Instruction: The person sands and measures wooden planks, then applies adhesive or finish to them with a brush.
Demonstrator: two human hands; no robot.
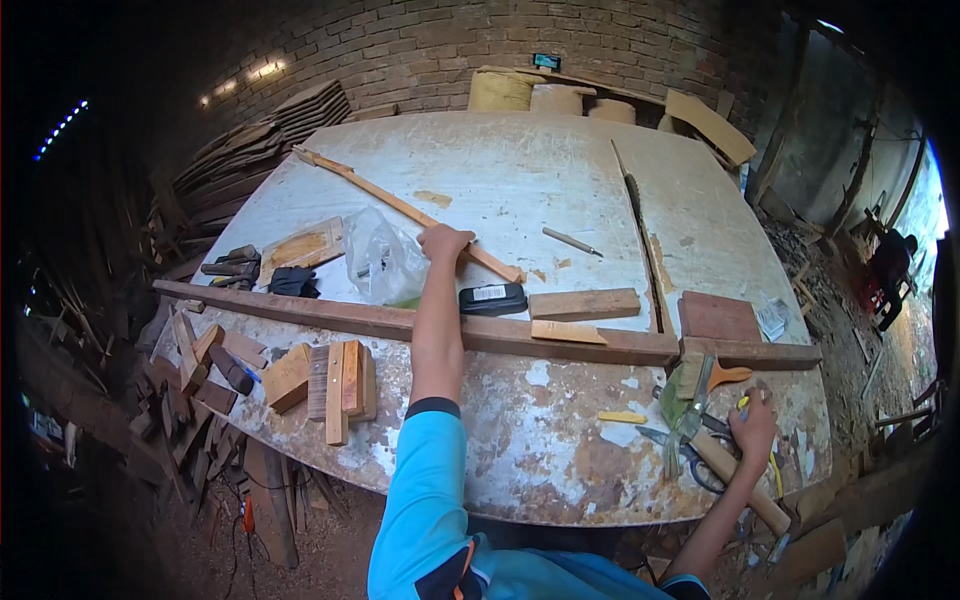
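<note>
**Slim wooden stick in the left hand on a battered bench**

The slim, squared stick (390,203) of pale orange-brown wood lies slantwise on the upper part of the bench (500,160), notched or stepped at its ends. The left hand (447,241) has its grip closed around it nearer the lower end, and the fingers cover part of its length. Just beside it sits a crumpled clear plastic bag (385,258), its contents blurred by the film; a smooth black case (492,299) rests near the stick's lower end.

A long, rough beam (500,337) crosses the bench below these, partly hidden behind the left forearm. A thin tool (572,241) lies off to the right.

The right hand (752,425) is curled at the bench's right side over a small yellow item (742,403) — whether its grip pinches that or only rests there, I cannot tell. Around it are a thick, round wooden handle (740,485) and an orange-handled tool (727,375), overlapping in a jumble.

Chunky sawn blocks (288,380) stand at lower left, on flaking, blotchy paint. Behind rises a coarse brick wall (430,45); the far edges sink into fisheye darkness — the dark shape (890,262) at far right is hard to make out.
</note>
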